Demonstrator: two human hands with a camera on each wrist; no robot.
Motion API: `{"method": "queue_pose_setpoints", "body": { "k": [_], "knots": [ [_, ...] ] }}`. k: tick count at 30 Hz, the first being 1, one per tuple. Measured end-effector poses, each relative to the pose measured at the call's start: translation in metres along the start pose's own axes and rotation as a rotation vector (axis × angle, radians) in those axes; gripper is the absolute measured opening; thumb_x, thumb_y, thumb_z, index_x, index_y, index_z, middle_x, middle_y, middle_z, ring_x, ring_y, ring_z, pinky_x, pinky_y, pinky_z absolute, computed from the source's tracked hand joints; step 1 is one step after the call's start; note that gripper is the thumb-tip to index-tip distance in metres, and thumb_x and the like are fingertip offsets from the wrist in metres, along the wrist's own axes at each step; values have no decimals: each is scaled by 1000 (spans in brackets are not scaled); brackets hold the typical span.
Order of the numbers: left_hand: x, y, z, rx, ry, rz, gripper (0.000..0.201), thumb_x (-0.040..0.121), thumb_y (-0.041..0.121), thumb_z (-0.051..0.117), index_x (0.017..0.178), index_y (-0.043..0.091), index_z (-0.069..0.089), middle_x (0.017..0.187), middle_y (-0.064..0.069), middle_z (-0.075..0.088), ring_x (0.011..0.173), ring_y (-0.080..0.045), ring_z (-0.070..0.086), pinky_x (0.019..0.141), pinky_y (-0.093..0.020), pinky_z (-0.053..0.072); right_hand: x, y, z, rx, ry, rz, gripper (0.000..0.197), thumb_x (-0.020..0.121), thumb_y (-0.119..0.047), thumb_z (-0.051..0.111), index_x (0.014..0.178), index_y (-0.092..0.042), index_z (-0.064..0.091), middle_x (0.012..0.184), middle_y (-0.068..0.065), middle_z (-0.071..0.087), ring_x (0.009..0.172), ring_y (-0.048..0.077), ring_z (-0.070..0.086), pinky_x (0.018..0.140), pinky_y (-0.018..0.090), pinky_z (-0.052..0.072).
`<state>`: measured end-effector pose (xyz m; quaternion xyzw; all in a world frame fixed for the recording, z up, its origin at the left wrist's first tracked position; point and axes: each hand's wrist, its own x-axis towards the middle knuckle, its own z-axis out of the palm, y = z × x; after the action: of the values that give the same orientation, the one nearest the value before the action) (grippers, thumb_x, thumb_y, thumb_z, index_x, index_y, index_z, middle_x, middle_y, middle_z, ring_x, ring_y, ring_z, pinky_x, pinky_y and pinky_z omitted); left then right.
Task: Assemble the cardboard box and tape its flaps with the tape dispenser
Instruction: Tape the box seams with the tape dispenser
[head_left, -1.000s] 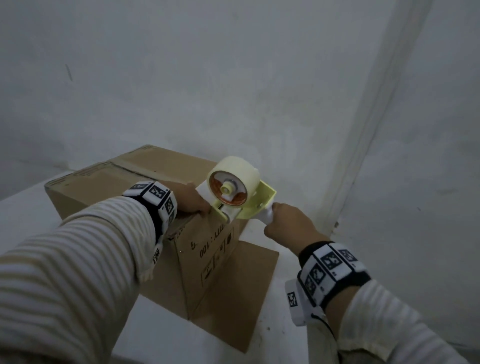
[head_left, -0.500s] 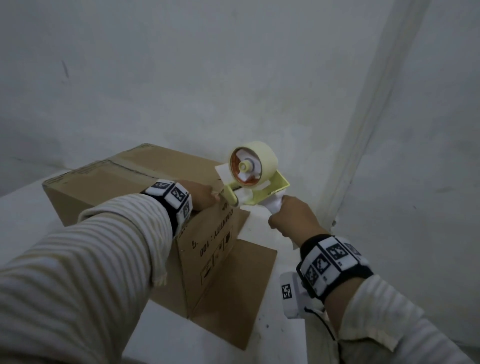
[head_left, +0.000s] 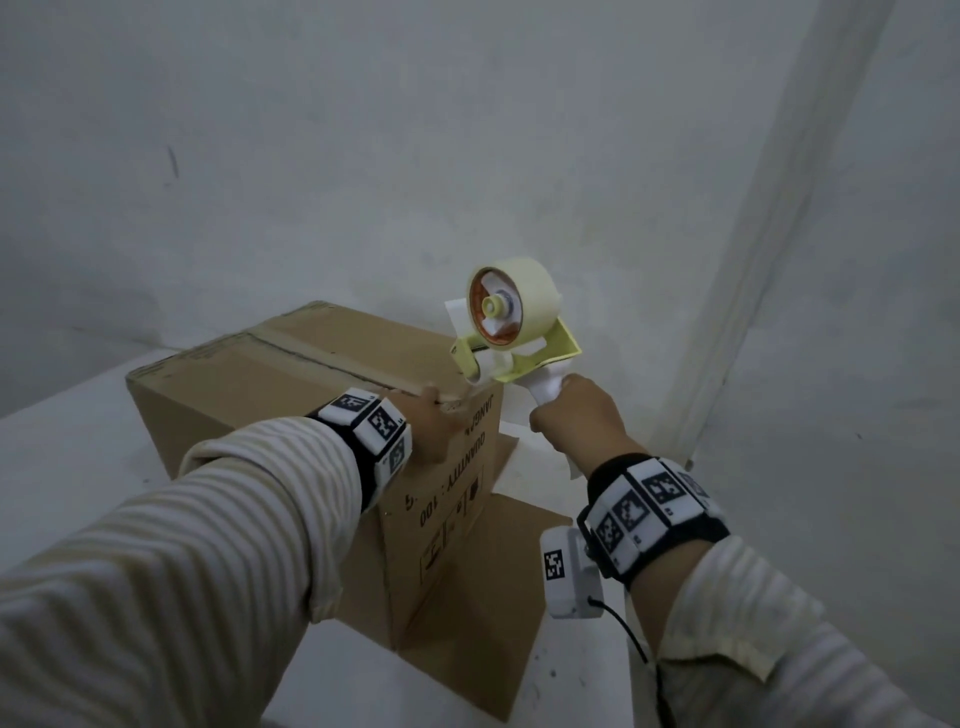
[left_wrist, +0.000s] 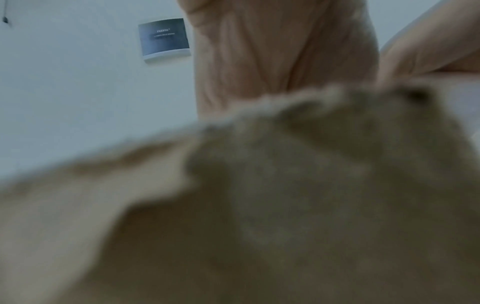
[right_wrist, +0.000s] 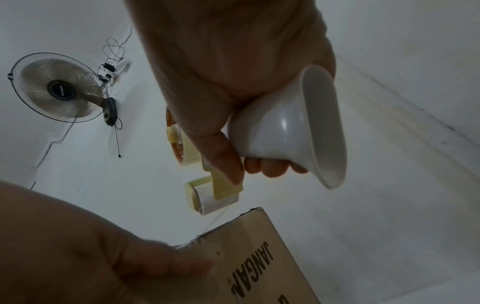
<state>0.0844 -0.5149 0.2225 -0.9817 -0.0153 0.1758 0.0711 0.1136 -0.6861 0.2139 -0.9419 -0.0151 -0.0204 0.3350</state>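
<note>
Lifting tape dispenser (head_left: 511, 332) off box (head_left: 311, 374) | right hand (head_left: 582, 415) gripping | left hand (head_left: 431, 426) unclear

A round wire-caged wall fan (right_wrist: 58, 88) with a dark hub hangs on the pale plastered wall (head_left: 363, 156), a thin black cord dangling beneath it. A small dark rectangular sign (left_wrist: 164, 39) with faint, unreadable lettering is fixed to the wall.

Dim, flat, bluish light; noisy; left wrist view blurred; wide-angle edge distortion.
</note>
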Motion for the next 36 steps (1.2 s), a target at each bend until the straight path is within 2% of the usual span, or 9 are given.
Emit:
{"method": "queue_pose_setpoints", "body": {
  "k": [7,12,16,18,19,22,25,31,36],
  "knots": [
    [3,0,1,50,-54,27,66,89,28,44,147,39,15,160,-6,-3,143,-40,18,112,-54,29,-2,-7,-6,40,26,-3,16,79,-12,57,92,-12,47,87,6,52,83,28,55,56,26,35],
    [-9,-1,-15,-88,-117,86,48,95,23,43,142,34,40,158,-6,16,141,-27,29,112,-38,29,-4,-8,-11,72,30,-1,13,78,-12,57,82,-15,45,78,3,51,80,28,56,50,24,32],
    [-7,-16,-32,-400,36,33,29,97,16,46,120,7,60,124,-12,59,110,-26,59,78,-27,46,-6,-17,-14,96,40,-15,14,79,-18,56,75,-17,42,88,10,59,83,31,63,53,25,37],
    [-5,-22,-39,-810,27,-43,20,98,18,40,91,5,54,94,-14,56,74,-24,57,61,-29,39,-6,-26,-16,102,38,-32,18,81,-19,55,70,-19,40,87,10,60,83,32,63,58,27,41],
    [-5,-24,-42,-1032,6,-71,25,100,24,36,92,7,52,92,-15,55,72,-24,55,61,-32,40,-6,-31,-17,98,34,-40,19,80,-18,55,69,-19,39,85,10,59,81,32,63,56,26,40],
    [-2,-35,-51,-1371,-102,-111,57,102,40,26,136,-4,40,134,-26,51,120,-39,53,88,-44,45,-3,-50,-18,77,39,-61,22,78,-16,58,68,-19,39,80,8,57,76,30,59,48,24,33],
    [10,-48,-59,-1611,-173,-96,59,103,38,24,138,-8,34,139,-26,47,127,-39,47,90,-46,44,2,-73,-19,41,55,-97,23,78,-14,58,67,-18,38,80,11,59,75,30,60,47,24,33],
    [48,-88,-75,-1910,-137,20,40,103,29,32,84,-1,52,71,-16,65,62,-26,65,60,-39,55,14,-119,-6,39,104,-112,15,79,-12,60,78,-10,45,88,14,58,79,33,61,53,27,38],
    [83,-132,-87,-1913,-90,114,25,98,7,43,76,3,53,41,-4,61,32,-10,58,40,-23,53,25,-152,16,67,150,-53,15,80,-12,62,87,-8,50,94,17,63,87,35,65,59,28,42]
  ]
}}
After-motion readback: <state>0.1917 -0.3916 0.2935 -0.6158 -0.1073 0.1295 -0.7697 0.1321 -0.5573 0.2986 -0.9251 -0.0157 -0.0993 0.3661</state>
